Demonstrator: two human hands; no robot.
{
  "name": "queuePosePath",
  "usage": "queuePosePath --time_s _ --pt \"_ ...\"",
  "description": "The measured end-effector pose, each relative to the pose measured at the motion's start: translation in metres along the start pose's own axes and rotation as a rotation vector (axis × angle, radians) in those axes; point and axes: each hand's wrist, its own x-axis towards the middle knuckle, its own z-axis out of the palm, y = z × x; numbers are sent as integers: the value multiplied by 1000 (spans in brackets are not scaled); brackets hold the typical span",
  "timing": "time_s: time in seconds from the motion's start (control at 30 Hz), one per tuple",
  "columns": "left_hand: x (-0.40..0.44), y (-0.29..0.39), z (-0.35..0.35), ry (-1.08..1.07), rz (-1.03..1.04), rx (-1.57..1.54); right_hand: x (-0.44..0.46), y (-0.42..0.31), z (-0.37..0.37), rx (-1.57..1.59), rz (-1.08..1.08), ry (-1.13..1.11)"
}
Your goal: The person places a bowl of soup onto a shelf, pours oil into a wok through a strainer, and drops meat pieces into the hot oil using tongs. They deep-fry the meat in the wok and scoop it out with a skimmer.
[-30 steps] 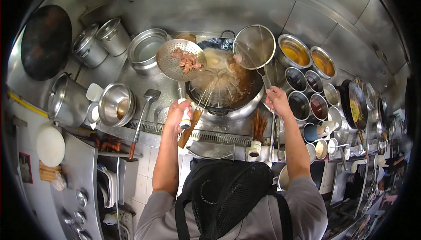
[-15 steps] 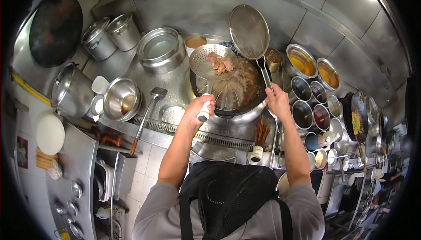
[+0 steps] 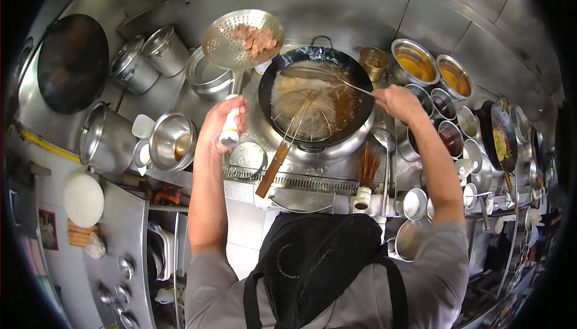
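Observation:
My left hand [image 3: 227, 120] is closed round the white handle of a perforated ladle [image 3: 220, 52], raised left of the wok, with pieces of meat [image 3: 255, 39] in its bowl. The black wok [image 3: 359, 70] stands on the burner with bubbling brown liquid [image 3: 345, 103] inside. My right hand [image 3: 396, 102] grips the handle of a fine mesh strainer [image 3: 309, 74], which lies tilted low in the wok, partly in the liquid. A wire skimmer [image 3: 309, 115] with a wooden handle rests in the wok, its handle over the near rim.
At the left are lidded pots [image 3: 164, 51], a steel bowl [image 3: 172, 140] and a large pot [image 3: 108, 140]. Bowls of yellow liquid [image 3: 415, 63], sauce containers and a second wok [image 3: 502, 137] are on the right. A bundle of sticks [image 3: 368, 167] stands near the counter's front edge.
The mesh strainer has come down from above the wok into the liquid. My left hand has moved left with the ladle and meat, away from over the wok.

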Motion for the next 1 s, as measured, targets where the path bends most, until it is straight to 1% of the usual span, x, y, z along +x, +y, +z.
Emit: queuePosePath --time_s 0.07,0.1,0.17,0.23,0.27,0.3,0.37,0.43,0.5,0.53,0.57,0.6,0.7,0.83,0.9,0.97,1.0 --pt "5 10 10 -74 -40 -16 10 -14 -26 -95 -21 -33" --pt "9 13 13 -69 -41 -16 18 -22 -33 -91 -23 -35" --pt "18 14 20 -186 -86 -118 35 -41 -43 -178 -79 -106" --pt "26 11 27 -210 -112 -141 54 -58 -30 -165 7 -149" --pt "29 9 30 -211 -103 -133 57 -68 -35 -116 83 -191" --pt "33 7 34 -211 -91 -125 58 -70 -35 -117 89 -187" --pt "32 2 41 -224 -86 -109 62 -70 -26 19 188 -159" --pt "32 -3 44 -194 -78 -84 64 -63 -13 57 211 -169" --pt "33 -8 43 -195 -82 -78 64 -53 0 137 291 -114" --pt "33 -11 43 -159 -74 -62 63 -47 7 133 291 -114" --pt "33 -13 43 -123 -66 -46 61 -40 13 190 338 -107" --pt "36 -15 38 -151 -67 -44 58 -33 18 247 385 -101" --pt "36 -19 35 -149 -27 3 40 -21 26 273 410 -110" --pt "37 -22 29 -139 -35 12 9 -5 37 292 423 -17" --pt "35 -23 26 -118 -14 45 -8 15 47 299 403 -2" --pt "34 -25 23 -96 -14 31 -32 18 35 326 323 132" --pt "34 -26 22 -73 -14 21 -42 17 28 322 322 128"
